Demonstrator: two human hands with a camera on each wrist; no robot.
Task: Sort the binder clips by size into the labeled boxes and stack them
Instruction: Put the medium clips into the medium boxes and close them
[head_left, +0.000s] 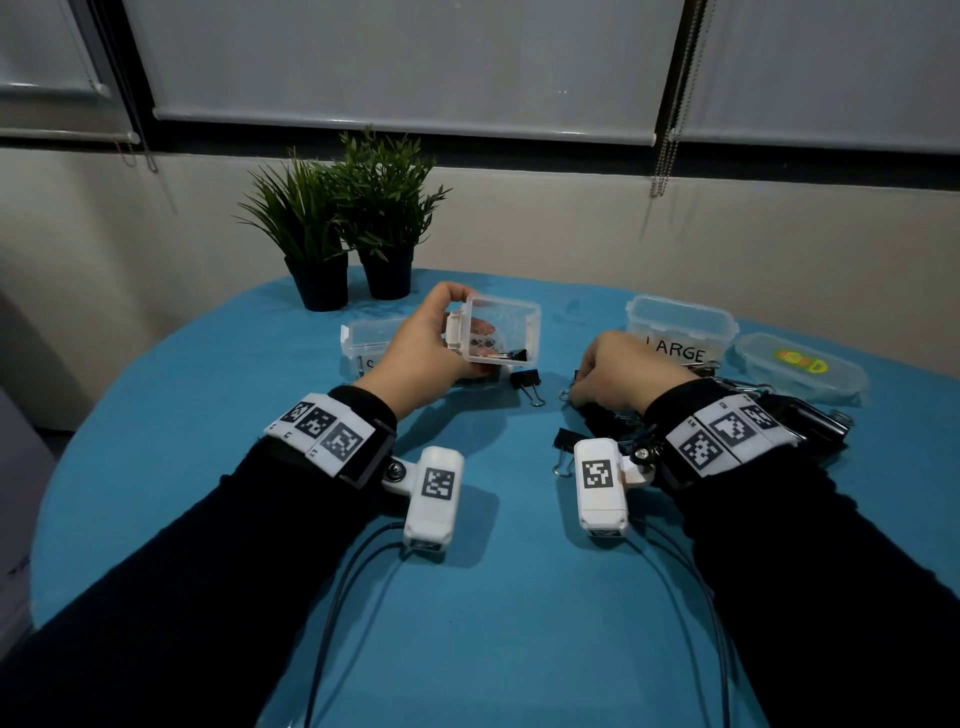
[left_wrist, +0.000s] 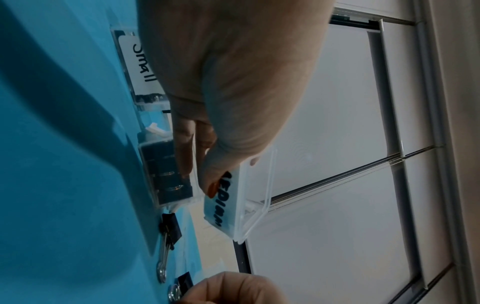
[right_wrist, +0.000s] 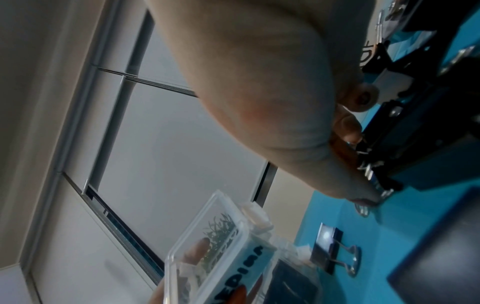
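Fingers of left hand (head_left: 415, 343) clasp medium box (head_left: 501, 327); right hand (head_left: 618, 371) pinches binder clip (right_wrist: 374, 174).

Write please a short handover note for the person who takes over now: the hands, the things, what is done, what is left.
Left hand holds the open MEDIUM box tilted above the table; a few clips lie inside.
Right hand pinches a binder clip from the pile near the LARGE box.
Small box stands behind the left hand; its lid state is unclear.
Loose clips remain on the blue table.
Left: sort the rest, close, stack.
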